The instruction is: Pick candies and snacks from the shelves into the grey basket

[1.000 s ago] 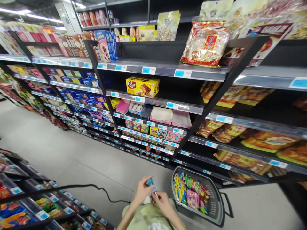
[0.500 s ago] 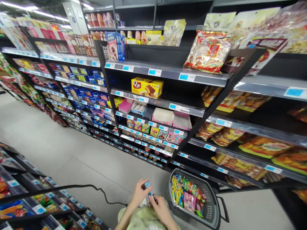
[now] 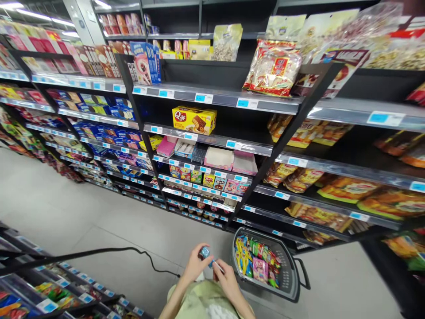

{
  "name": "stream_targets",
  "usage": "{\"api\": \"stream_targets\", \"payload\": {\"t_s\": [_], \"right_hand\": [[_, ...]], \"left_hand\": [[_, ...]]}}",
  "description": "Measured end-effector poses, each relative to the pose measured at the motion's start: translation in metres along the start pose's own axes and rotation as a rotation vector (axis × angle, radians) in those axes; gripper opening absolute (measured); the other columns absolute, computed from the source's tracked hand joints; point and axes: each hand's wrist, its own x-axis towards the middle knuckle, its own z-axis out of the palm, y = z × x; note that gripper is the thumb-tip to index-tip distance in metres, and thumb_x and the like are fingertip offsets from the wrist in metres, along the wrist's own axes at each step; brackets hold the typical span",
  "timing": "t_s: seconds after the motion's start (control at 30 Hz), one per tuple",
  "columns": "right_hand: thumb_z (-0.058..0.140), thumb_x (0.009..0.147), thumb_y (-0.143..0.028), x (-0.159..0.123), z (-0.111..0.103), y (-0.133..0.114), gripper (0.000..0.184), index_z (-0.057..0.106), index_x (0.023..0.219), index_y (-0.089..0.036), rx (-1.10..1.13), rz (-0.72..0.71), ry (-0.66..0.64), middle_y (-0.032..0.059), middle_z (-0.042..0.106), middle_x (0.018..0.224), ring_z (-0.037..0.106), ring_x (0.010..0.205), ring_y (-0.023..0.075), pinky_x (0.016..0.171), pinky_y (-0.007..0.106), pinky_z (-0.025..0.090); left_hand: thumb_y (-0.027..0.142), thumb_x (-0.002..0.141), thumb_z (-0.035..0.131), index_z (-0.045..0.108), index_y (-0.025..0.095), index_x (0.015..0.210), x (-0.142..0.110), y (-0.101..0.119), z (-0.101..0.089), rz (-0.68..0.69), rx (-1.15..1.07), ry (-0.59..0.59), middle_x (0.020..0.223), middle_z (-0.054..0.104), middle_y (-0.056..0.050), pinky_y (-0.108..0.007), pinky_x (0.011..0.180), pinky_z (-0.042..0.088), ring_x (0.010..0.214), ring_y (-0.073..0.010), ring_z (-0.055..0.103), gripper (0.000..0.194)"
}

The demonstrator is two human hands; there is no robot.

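Observation:
Low in the head view, my left hand (image 3: 195, 266) is closed around a small blue wrapped item (image 3: 204, 252). Right beside it, my right hand (image 3: 226, 277) pinches a thin white-and-blue piece at the item's edge. Both hands hover over my lap, just left of a grey shopping basket (image 3: 292, 283) on the floor that holds several colourful snack packets (image 3: 255, 266).
Black store shelves with blue price tags fill the view ahead; a yellow cake box (image 3: 194, 119) sits on the second shelf. A black cable (image 3: 99, 252) runs across the grey floor. Another low shelf (image 3: 49, 288) of snacks stands at the lower left.
The view shifted slightly. My hands stay together on the small blue item, with the right hand now pinching a little further to the right of it.

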Motion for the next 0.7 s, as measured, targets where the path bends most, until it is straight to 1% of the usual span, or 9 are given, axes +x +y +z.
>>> {"api": "stream_targets", "payload": {"t_s": [0.13, 0.23, 0.33, 0.43, 0.57, 0.7], "right_hand": [[0.042, 0.095, -0.064, 0.0033, -0.0006, 0.001, 0.058, 0.057, 0.067, -0.016, 0.051, 0.005, 0.043, 0.0022, 0.058, 0.057, 0.054, 0.058, 0.0147, 0.062, 0.024, 0.039], [0.044, 0.093, -0.068, 0.0058, -0.0009, 0.0, 0.059, 0.061, 0.072, -0.015, 0.087, 0.029, 0.051, 0.0018, 0.058, 0.054, 0.053, 0.054, 0.0149, 0.06, 0.024, 0.039], [0.044, 0.092, -0.07, 0.007, -0.0011, -0.0003, 0.061, 0.063, 0.076, -0.015, 0.097, 0.053, 0.034, 0.0006, 0.057, 0.049, 0.051, 0.048, 0.0141, 0.058, 0.024, 0.039], [0.04, 0.093, -0.069, 0.0067, -0.0016, -0.0008, 0.063, 0.062, 0.07, -0.015, 0.06, 0.053, 0.005, 0.0004, 0.057, 0.047, 0.051, 0.046, 0.0133, 0.059, 0.024, 0.04], [0.038, 0.095, -0.068, 0.005, -0.0023, -0.003, 0.064, 0.06, 0.066, -0.015, 0.043, 0.067, -0.026, 0.0003, 0.057, 0.046, 0.052, 0.046, 0.0131, 0.059, 0.023, 0.04], [0.038, 0.095, -0.068, 0.004, -0.0028, -0.0037, 0.063, 0.058, 0.065, -0.016, 0.08, 0.091, -0.037, -0.0007, 0.056, 0.045, 0.05, 0.044, 0.012, 0.059, 0.022, 0.039]], "left_hand": [[0.034, 0.078, 0.07, 0.066, 0.014, 0.117, 0.0029, -0.0002, -0.0001, 0.001, -0.117, -0.012, 0.106, 0.068, -0.011, -0.03, 0.078, 0.052, 0.09, -0.0207, 0.063, 0.044], [0.039, 0.077, 0.072, 0.066, 0.014, 0.119, 0.0041, -0.0023, -0.0014, 0.005, -0.178, -0.014, 0.111, 0.067, -0.012, -0.031, 0.079, 0.054, 0.095, -0.0224, 0.063, 0.049], [0.044, 0.075, 0.076, 0.066, 0.013, 0.119, 0.0049, -0.0039, -0.0022, -0.004, -0.233, -0.014, 0.112, 0.067, -0.014, -0.032, 0.081, 0.055, 0.099, -0.0238, 0.064, 0.055], [0.047, 0.074, 0.077, 0.065, 0.014, 0.121, 0.006, -0.0036, -0.0018, -0.02, -0.291, -0.017, 0.115, 0.068, -0.015, -0.034, 0.085, 0.055, 0.099, -0.0244, 0.066, 0.059], [0.046, 0.073, 0.078, 0.066, 0.014, 0.117, 0.008, -0.0015, -0.0001, 0.008, -0.306, 0.003, 0.113, 0.07, -0.015, -0.037, 0.088, 0.054, 0.095, -0.0238, 0.067, 0.056], [0.044, 0.073, 0.079, 0.065, 0.014, 0.115, 0.0096, -0.0003, 0.0006, 0.012, -0.327, -0.017, 0.114, 0.07, -0.017, -0.037, 0.087, 0.055, 0.096, -0.0246, 0.068, 0.054]]}}
